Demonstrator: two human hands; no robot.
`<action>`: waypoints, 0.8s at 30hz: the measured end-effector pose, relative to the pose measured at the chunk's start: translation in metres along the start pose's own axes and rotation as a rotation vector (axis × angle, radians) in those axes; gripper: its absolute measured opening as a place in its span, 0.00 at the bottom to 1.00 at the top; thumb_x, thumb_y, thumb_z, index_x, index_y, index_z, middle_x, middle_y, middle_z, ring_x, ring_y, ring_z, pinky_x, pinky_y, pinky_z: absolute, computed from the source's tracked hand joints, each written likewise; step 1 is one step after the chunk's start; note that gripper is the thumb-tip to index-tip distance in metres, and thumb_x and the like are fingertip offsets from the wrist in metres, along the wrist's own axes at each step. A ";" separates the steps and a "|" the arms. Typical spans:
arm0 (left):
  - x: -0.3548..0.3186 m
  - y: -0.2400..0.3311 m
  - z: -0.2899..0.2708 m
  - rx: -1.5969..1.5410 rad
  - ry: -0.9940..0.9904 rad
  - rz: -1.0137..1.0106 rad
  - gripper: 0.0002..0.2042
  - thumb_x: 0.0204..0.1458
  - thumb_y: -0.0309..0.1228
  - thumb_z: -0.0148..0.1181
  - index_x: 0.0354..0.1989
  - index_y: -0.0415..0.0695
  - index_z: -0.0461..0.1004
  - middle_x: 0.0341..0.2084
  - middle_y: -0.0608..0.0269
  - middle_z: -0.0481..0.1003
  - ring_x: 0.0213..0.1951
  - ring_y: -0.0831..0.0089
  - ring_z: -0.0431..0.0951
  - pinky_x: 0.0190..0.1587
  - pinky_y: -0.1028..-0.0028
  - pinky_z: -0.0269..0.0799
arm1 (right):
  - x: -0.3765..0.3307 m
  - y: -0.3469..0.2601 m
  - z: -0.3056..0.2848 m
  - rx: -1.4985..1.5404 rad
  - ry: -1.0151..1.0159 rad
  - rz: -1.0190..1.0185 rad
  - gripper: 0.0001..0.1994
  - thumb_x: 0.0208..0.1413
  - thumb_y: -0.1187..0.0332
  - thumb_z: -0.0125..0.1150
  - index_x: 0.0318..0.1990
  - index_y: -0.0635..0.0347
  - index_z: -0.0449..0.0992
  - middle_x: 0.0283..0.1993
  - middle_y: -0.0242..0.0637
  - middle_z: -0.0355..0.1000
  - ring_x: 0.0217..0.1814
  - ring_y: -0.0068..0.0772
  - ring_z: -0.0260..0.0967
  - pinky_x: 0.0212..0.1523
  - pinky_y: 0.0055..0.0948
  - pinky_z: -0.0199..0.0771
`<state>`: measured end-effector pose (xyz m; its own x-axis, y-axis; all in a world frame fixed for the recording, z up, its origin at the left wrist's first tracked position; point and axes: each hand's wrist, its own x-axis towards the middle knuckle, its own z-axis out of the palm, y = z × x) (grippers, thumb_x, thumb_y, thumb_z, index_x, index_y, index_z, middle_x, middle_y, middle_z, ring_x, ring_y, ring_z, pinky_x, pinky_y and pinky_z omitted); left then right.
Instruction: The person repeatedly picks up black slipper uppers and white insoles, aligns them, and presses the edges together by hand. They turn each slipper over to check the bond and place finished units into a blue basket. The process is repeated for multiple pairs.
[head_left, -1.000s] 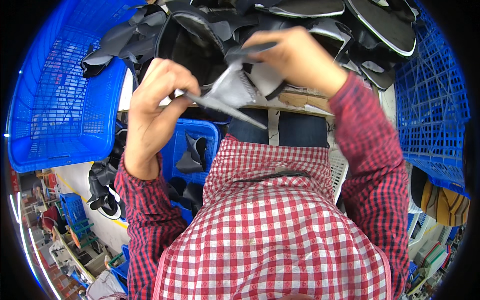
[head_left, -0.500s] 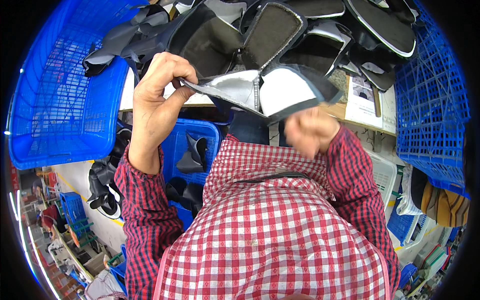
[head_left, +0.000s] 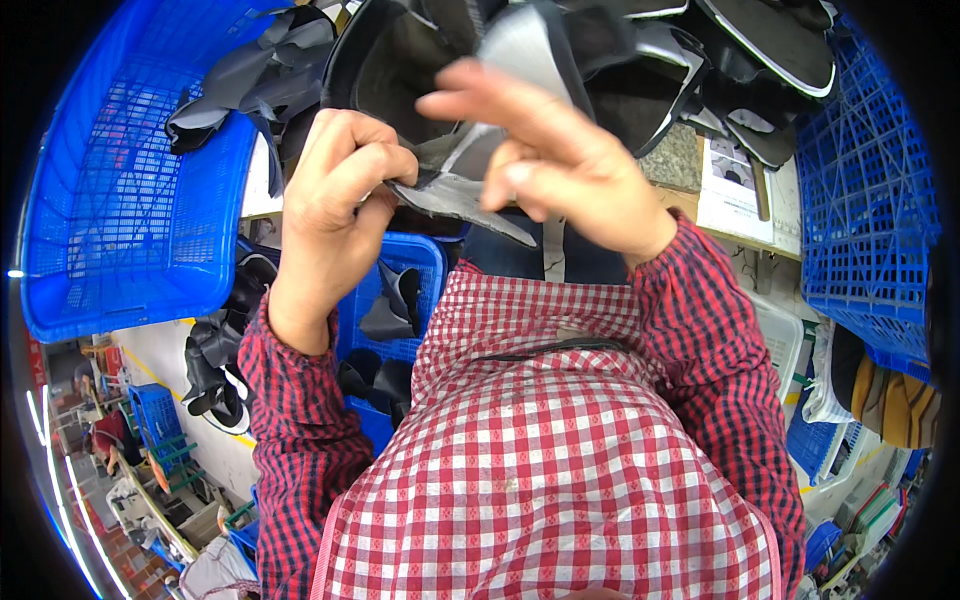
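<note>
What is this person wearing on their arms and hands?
Both arms are covered by long sleeves of a red-and-white checked shirt, ending in cuffs at the wrists. The left hand and right hand are bare: no gloves, rings or watch visible.

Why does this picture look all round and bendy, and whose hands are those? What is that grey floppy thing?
The camera sits on a person's head and looks down, so you see their own checked shirt and two bare hands. Its wide lens bends straight edges. The left hand and the right hand both pinch a thin grey floppy piece, holding it up in front. Behind lies a heap of dark pieces. A big blue basket stands on the left, another blue crate on the right.
</note>
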<state>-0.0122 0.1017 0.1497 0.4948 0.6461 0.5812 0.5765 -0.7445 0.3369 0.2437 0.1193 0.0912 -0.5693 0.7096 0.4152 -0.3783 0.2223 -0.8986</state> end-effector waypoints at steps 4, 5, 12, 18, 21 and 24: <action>-0.013 -0.002 0.027 0.113 0.136 0.105 0.14 0.29 0.13 0.61 0.28 0.40 0.76 0.31 0.59 0.72 0.39 0.57 0.75 0.40 0.66 0.72 | 0.012 -0.002 0.009 -1.535 0.126 -0.334 0.24 0.48 0.70 0.71 0.56 0.50 0.80 0.46 0.28 0.81 0.37 0.27 0.80 0.35 0.27 0.82; -0.018 -0.005 0.035 0.118 0.164 0.128 0.13 0.28 0.15 0.63 0.28 0.39 0.75 0.30 0.58 0.72 0.39 0.57 0.75 0.41 0.64 0.72 | 0.009 0.002 0.007 -1.563 0.222 -0.420 0.19 0.47 0.69 0.70 0.50 0.49 0.82 0.39 0.25 0.80 0.33 0.26 0.80 0.32 0.25 0.81; -0.058 -0.014 0.088 0.097 0.234 0.091 0.19 0.27 0.23 0.73 0.36 0.42 0.83 0.29 0.63 0.71 0.35 0.62 0.73 0.38 0.66 0.70 | -0.023 0.029 -0.007 -1.630 0.161 -0.588 0.15 0.44 0.67 0.68 0.43 0.48 0.86 0.42 0.22 0.83 0.32 0.22 0.74 0.29 0.22 0.72; -0.062 -0.006 0.077 0.148 0.258 0.120 0.19 0.27 0.29 0.75 0.35 0.45 0.87 0.27 0.67 0.69 0.35 0.65 0.71 0.37 0.68 0.69 | -0.028 0.012 -0.009 -1.646 0.102 -0.574 0.14 0.44 0.67 0.68 0.42 0.49 0.87 0.40 0.22 0.83 0.31 0.20 0.74 0.29 0.22 0.67; -0.060 -0.003 0.070 0.171 0.239 0.116 0.20 0.26 0.30 0.75 0.36 0.45 0.87 0.28 0.67 0.69 0.35 0.65 0.71 0.37 0.67 0.69 | -0.027 0.009 -0.008 -1.624 0.105 -0.608 0.13 0.45 0.67 0.69 0.41 0.50 0.87 0.38 0.23 0.83 0.30 0.18 0.75 0.30 0.23 0.68; -0.060 0.002 0.066 0.205 0.229 0.066 0.20 0.27 0.31 0.75 0.36 0.46 0.88 0.28 0.67 0.69 0.36 0.65 0.71 0.38 0.67 0.69 | -0.028 0.006 -0.004 -1.636 0.099 -0.599 0.09 0.43 0.67 0.70 0.34 0.51 0.86 0.34 0.22 0.80 0.32 0.20 0.73 0.32 0.25 0.68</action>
<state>0.0026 0.0729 0.0666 0.3891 0.5256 0.7565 0.6789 -0.7187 0.1502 0.2603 0.1032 0.0739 -0.5717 0.3049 0.7617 0.5982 0.7903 0.1327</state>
